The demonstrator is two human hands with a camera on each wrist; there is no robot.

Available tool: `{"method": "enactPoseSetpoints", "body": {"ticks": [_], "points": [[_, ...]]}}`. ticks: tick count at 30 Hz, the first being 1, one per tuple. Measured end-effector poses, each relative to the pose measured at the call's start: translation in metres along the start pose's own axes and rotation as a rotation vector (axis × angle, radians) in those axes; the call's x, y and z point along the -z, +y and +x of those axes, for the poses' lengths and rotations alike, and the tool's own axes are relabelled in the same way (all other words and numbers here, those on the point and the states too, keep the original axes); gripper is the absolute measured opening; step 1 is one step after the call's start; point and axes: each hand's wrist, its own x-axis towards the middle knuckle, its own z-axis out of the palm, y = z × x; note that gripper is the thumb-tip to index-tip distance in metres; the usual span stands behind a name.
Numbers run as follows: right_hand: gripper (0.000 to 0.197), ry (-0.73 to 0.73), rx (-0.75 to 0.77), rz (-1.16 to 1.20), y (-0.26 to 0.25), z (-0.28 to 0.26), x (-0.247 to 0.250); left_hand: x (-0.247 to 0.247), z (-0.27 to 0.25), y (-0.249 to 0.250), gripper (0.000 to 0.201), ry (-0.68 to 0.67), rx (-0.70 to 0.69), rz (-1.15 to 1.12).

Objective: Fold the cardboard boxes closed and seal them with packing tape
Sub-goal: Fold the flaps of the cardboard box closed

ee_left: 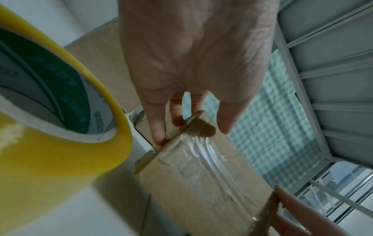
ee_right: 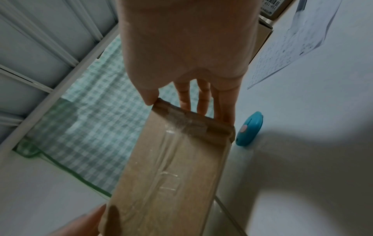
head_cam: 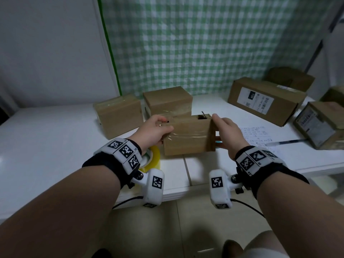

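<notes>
A small brown cardboard box with clear tape across its near face is held just above the white table, one hand at each end. My left hand grips its left end, thumb on the front face and fingers over the end flap. My right hand grips the right end, thumb at the top corner, fingers behind the flap. The box's top shows a dark gap. A yellow roll of packing tape stands on the table below my left wrist, large in the left wrist view.
Two closed brown boxes stand behind the held one. Labelled boxes lie at the right. A written sheet of paper, a pen and a small blue cutter lie beside my right hand. Checked cloth hangs behind.
</notes>
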Motion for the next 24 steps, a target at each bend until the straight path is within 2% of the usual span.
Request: {"method": "enactPoseSetpoints", "body": {"ticks": [4, 7, 12, 18, 24], "points": [[0.019, -0.027, -0.016, 0.102, -0.003, -0.002, 0.0, 0.0, 0.003, 0.004, 0.026, 0.042, -0.003, -0.063], [0.01, -0.028, 0.003, 0.166, -0.005, -0.003, 0.001, 0.001, 0.003, 0.007, 0.028, 0.048, -0.022, -0.065], [0.044, -0.053, 0.02, 0.163, -0.001, -0.008, 0.005, 0.0, 0.0, 0.007, 0.054, 0.021, -0.051, -0.022], [0.052, -0.029, 0.022, 0.119, 0.007, -0.019, 0.011, -0.005, -0.004, -0.001, 0.054, 0.003, -0.05, 0.013], [0.031, -0.024, -0.016, 0.031, 0.01, -0.028, 0.018, -0.006, -0.01, -0.001, 0.049, -0.03, -0.077, 0.004]]}}
